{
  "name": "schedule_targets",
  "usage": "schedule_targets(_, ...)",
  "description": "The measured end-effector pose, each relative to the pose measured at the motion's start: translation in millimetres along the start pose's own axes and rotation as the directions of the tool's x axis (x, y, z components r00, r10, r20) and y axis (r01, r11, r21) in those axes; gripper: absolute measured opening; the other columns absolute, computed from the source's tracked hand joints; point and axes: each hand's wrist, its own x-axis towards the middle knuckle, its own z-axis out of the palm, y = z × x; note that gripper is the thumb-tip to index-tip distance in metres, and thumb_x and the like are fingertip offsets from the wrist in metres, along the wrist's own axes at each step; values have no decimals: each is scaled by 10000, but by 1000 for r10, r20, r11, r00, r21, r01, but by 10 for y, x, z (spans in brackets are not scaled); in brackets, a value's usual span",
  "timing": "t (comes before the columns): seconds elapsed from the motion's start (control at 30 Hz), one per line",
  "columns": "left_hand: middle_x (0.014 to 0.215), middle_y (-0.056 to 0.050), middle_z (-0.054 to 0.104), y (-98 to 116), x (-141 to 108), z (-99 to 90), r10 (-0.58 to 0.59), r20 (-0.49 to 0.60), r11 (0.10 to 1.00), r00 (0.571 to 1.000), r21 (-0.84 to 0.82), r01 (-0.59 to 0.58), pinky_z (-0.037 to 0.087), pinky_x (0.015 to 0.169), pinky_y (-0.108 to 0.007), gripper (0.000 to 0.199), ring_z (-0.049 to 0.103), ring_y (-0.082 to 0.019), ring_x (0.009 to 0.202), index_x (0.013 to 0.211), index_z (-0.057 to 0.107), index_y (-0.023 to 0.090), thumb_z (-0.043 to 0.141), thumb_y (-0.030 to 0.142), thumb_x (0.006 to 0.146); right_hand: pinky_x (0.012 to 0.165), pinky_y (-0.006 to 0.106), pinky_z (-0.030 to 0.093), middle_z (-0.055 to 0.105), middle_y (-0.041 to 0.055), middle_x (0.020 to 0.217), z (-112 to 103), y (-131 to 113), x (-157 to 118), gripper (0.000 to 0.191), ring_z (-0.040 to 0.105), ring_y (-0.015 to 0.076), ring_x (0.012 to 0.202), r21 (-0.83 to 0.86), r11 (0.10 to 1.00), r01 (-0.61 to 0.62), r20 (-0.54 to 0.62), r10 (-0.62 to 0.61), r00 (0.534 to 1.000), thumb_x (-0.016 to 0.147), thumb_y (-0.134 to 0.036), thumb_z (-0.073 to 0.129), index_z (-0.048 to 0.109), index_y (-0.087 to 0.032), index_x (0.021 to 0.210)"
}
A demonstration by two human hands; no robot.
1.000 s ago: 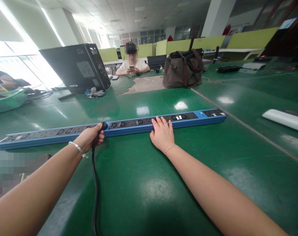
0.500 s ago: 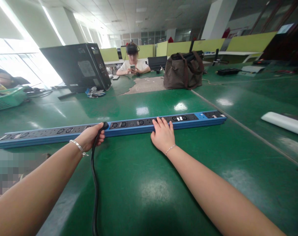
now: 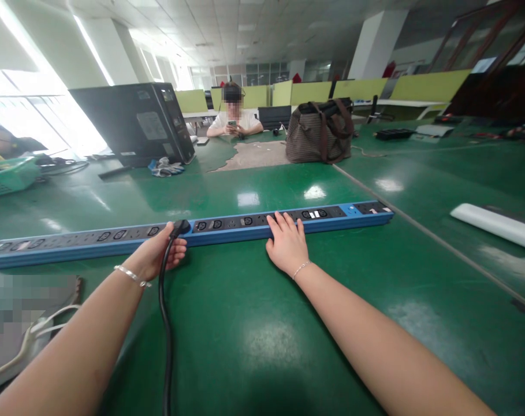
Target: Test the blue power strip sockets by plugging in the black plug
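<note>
A long blue power strip [image 3: 227, 235] with a row of black sockets lies across the green table. Near its middle a black power plug [image 3: 183, 227] sits on the socket face; whether its pins are fully in is hidden. My left hand [image 3: 160, 252] is closed loosely at the plug, thumb against its side and fingers curled below. The plug's black cord [image 3: 167, 323] passes over these fingers and runs down toward me. My right hand [image 3: 287, 242] lies open on the strip right of the plug, fingertips spread on the sockets, holding nothing.
Behind the strip stand a black computer case [image 3: 127, 124], gloves [image 3: 166, 167] and a brown bag [image 3: 316, 136]. A green basket [image 3: 13, 176] is at left, a white bar [image 3: 496, 225] at right. Another person [image 3: 234, 118] sits across the table holding a phone.
My left thumb has shifted back along the plug, so more of the plug shows. My right hand stays on the strip. The view has shifted slightly.
</note>
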Motion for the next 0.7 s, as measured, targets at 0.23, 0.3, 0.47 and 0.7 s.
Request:
schedule_targets(0.23,587,-7,617,-326,117,-160,339,-205,940,918,45,-337,487,559,-213,309,590,-105,550,750,579,153,424,386,880,1143,553,130,455,32,1443,-106,-12,-17,573,268,265,1401,398,917,37,29,-53,998,810,-223,510,484,-278,1380)
schedule_targets(0.3,656,-14,645,-360,156,-190,501,-294,863,814,237,-446,519,662,-284,261,621,-141,636,780,603,163,444,359,847,1156,492,181,442,-2,1451,-117,-47,-44,564,261,217,1411,640,765,76,62,-150,987,836,-254,506,456,-302,1396)
schedule_targets(0.47,940,-69,688,-356,273,-293,757,-300,611,580,642,-464,427,951,-457,274,601,-251,986,918,664,197,455,337,808,1166,452,188,411,-47,1466,-67,-159,-123,551,275,184,1406,917,399,31,92,-285,954,873,-361,542,407,-383,1407)
schedule_targets(0.7,1155,-129,656,-397,398,-291,910,-7,229,415,842,-488,354,1050,-446,388,516,-288,1195,1052,665,144,417,346,832,1168,464,183,466,-33,1428,-94,-222,-154,472,323,180,1385,928,373,-2,127,-312,942,911,-444,497,447,-385,1376)
